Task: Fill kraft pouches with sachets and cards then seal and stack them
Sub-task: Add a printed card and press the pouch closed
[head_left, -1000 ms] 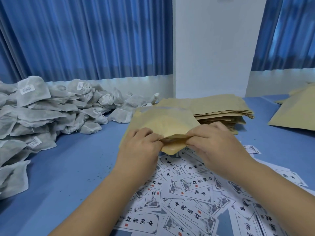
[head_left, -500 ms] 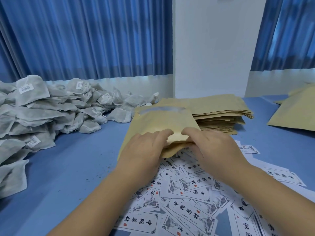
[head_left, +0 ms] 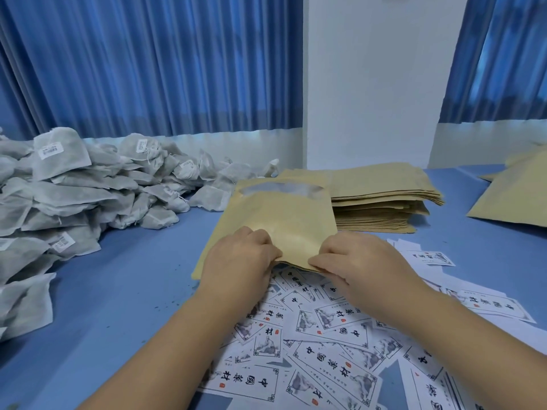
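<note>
Kraft pouch [head_left: 281, 220], window end away from us, lies mid-table over the printed cards [head_left: 325, 335] spread at 6 o'clock, our left hand [head_left: 236, 261] and right hand [head_left: 364, 264] both pinching its near edge, the empty pouch stack [head_left: 381, 202] at 1 o'clock, sachets [head_left: 88, 196] heaped at 10 o'clock.

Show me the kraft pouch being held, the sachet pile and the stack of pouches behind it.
held kraft pouch [head_left: 281, 214], head view, plain front face.
sachet pile [head_left: 88, 196], head view, a sachet mid-pile.
stack of kraft pouches [head_left: 381, 182], head view, top pouch.
</note>
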Motion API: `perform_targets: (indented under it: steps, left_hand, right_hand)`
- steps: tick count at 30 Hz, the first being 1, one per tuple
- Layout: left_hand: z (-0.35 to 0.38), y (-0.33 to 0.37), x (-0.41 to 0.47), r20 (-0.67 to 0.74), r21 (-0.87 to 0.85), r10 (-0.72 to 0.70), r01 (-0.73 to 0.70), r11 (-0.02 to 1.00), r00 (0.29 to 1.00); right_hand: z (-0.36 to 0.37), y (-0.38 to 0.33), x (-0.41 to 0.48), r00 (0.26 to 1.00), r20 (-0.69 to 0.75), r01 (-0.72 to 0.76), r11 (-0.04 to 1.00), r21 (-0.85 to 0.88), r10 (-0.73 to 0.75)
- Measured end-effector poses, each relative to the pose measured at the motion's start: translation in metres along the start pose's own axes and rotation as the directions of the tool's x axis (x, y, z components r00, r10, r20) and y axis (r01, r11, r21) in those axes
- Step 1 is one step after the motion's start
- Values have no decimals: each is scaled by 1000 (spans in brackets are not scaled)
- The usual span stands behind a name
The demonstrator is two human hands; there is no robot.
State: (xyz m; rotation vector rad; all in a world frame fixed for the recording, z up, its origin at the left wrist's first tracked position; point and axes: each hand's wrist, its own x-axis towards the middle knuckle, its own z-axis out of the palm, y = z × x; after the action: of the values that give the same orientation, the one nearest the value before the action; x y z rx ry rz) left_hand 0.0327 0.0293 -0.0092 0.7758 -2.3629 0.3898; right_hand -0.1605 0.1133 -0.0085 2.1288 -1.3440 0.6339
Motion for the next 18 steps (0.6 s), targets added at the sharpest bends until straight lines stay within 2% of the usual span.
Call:
perform_targets:
  steps: [3,5,7,10,13,18]
  left_hand:
    - [7,0,-2,154,-7,-16,17,1000,988]
    - [12,-3,-3,298,27,-22,15,1000,954]
    - [9,-2,-3,377,3,-34,35,999,926]
    - [2,2,-4,425,26,-32,23,999,905]
    - [-1,12,-4,451,76,-109,83,994,886]
    - [0,17,-4,460,-36,-122,156,987,880]
  right_hand:
    - [4,1,-3,998,38,-40,999,-22,41]
    - [8,3,-5,996,75,-55,998,-28,57]
    - [11,4,-6,991,116,-62,998,-25,65]
    - [14,3,-8,979,183,-97,995,21,91]
    - [21,4,-8,958,267,-116,993,37,102]
    - [27,5,-10,923,338,-211,977,41,186]
